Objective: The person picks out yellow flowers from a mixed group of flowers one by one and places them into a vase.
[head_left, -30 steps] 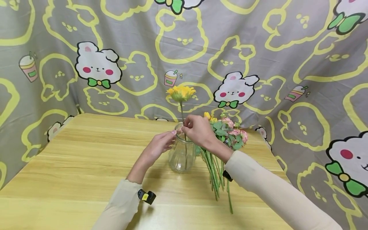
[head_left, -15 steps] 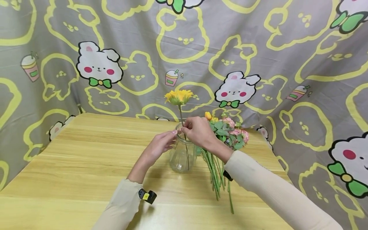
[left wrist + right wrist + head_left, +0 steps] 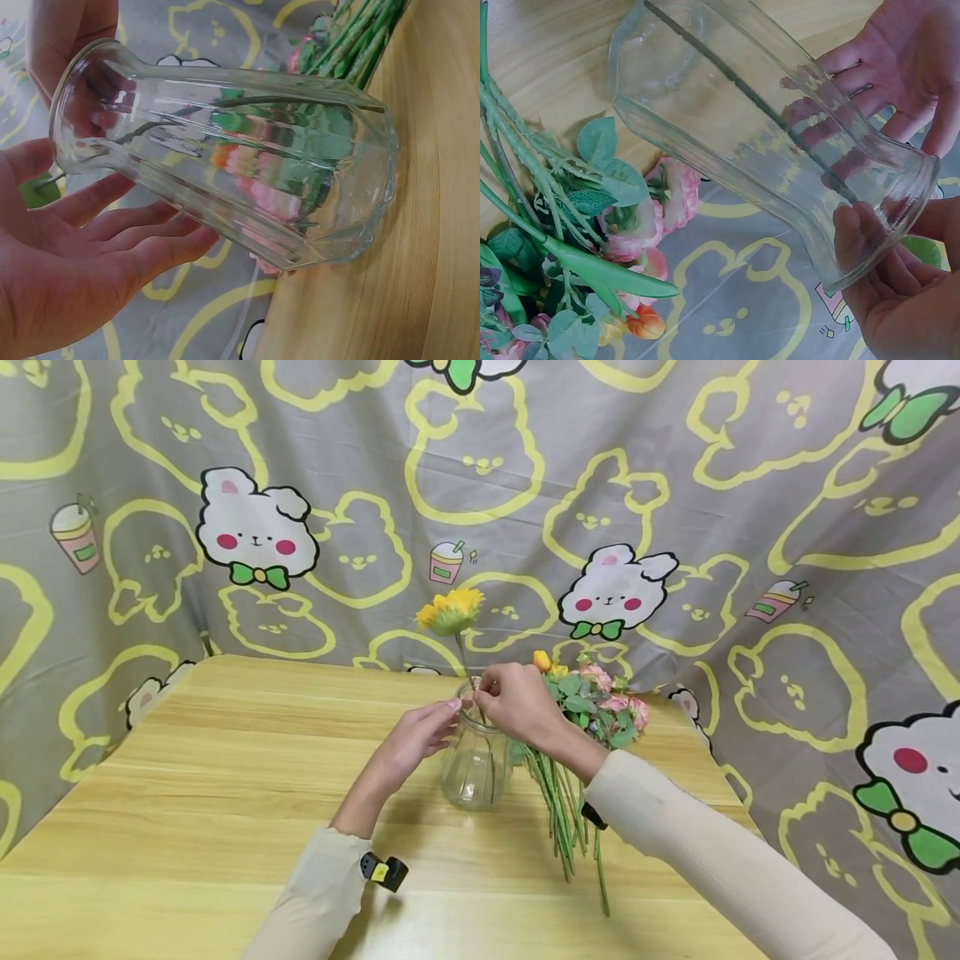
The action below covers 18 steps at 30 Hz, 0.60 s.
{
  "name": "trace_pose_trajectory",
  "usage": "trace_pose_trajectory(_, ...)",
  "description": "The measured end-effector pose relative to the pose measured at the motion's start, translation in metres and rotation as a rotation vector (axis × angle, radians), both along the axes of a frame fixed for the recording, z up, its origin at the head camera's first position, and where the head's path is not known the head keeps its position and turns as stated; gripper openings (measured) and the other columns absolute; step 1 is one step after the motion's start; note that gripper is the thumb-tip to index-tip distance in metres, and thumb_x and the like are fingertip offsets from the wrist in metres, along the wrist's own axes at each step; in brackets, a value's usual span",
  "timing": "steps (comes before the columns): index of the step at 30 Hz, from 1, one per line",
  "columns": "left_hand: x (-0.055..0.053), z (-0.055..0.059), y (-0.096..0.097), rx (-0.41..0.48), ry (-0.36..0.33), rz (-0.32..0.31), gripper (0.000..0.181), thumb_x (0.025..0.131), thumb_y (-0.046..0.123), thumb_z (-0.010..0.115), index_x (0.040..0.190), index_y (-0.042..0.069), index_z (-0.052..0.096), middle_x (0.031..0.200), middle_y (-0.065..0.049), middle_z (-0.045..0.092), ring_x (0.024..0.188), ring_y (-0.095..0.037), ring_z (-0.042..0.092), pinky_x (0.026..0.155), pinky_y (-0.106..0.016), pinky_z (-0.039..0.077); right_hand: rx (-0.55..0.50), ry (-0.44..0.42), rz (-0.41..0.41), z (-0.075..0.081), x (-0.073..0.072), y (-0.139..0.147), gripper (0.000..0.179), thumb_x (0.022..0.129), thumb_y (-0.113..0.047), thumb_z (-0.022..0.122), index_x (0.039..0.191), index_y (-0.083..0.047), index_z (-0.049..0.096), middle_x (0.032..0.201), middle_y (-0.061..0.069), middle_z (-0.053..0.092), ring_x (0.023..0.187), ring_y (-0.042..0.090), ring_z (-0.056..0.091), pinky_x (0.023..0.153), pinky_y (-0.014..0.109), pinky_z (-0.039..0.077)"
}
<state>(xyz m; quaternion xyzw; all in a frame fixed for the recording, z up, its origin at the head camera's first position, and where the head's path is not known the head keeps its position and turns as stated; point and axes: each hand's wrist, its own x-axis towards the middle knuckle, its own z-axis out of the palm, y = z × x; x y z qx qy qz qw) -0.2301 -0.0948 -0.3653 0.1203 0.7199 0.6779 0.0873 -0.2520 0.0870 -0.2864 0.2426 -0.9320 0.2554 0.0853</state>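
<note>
A clear glass vase (image 3: 467,768) stands upright on the wooden table. Above its mouth leans a yellow flower (image 3: 452,612), head tipped to the left, its dark stem (image 3: 292,99) running down inside the glass. My right hand (image 3: 519,703) pinches that stem between thumb and fingers right at the rim. At the left of the neck is my left hand (image 3: 415,739), thumb touching the rim, the other fingers stretched loosely along the glass in the left wrist view. Only the green underside of the bloom (image 3: 924,249) shows in the right wrist view.
Close to the right of the vase lies a bunch of flowers (image 3: 579,703), pink and yellow-orange, with long green stems (image 3: 557,810) pointing toward me. The wooden table (image 3: 225,793) ends at a grey patterned cloth (image 3: 352,435) hanging behind and at both sides.
The yellow flower's head has tipped left and slightly down, and its stem's lower end has shifted a little right inside the vase. Both hands stay at the rim.
</note>
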Motion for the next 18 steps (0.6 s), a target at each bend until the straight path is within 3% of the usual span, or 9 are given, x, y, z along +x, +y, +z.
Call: trace_pose_trajectory(18,0.0011,0.0004,0.0013,0.004,0.001,0.023,0.060,0.107,0.047,0.044,0.147,0.002,0.051,0.145,-0.022,0.055,0.136,-0.037,0.053,0.116,-0.049,0.044,-0.094,0.042,-0.031,0.0061,-0.0026,0.0051,0.013,0.097,-0.011,0.064,0.099,-0.003,0.073,0.087,0.012,0.077,0.068,0.019,0.071,0.058,0.030,0.060)
